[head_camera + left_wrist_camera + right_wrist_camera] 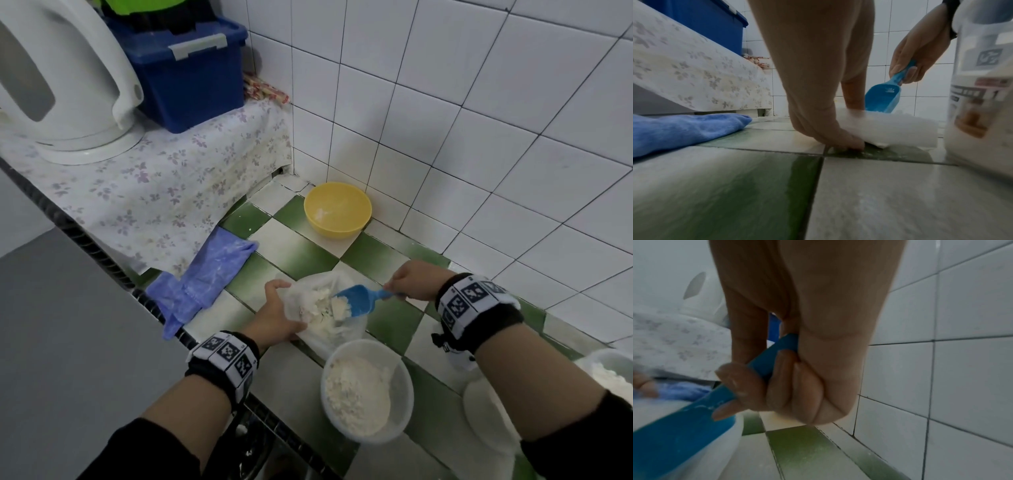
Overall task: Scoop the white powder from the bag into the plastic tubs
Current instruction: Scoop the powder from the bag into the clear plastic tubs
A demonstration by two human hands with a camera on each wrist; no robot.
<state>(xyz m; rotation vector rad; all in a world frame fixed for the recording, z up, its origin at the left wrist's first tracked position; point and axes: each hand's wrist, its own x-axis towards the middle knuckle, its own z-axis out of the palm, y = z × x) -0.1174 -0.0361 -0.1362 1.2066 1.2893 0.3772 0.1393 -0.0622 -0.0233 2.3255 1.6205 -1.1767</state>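
A clear plastic bag (334,334) of lumpy white powder (318,308) lies open on the green-and-white tiled counter. My left hand (277,313) grips the bag's left edge and holds its mouth open; in the left wrist view the left hand's fingers (830,134) pinch the bag (890,129) down at the tile. My right hand (412,279) grips the handle of a blue scoop (358,299), whose bowl sits in the bag with powder on it. The right wrist view shows fingers curled round the scoop's handle (764,363). A clear tub (368,390), part-filled with powder, stands just in front of the bag.
A yellow bowl (337,209) sits by the tiled wall corner. A blue cloth (202,277) lies left of the bag. A second tub with powder (613,370) shows at the right edge. On a raised, cloth-covered ledge stand a white kettle (65,85) and a blue box (186,72).
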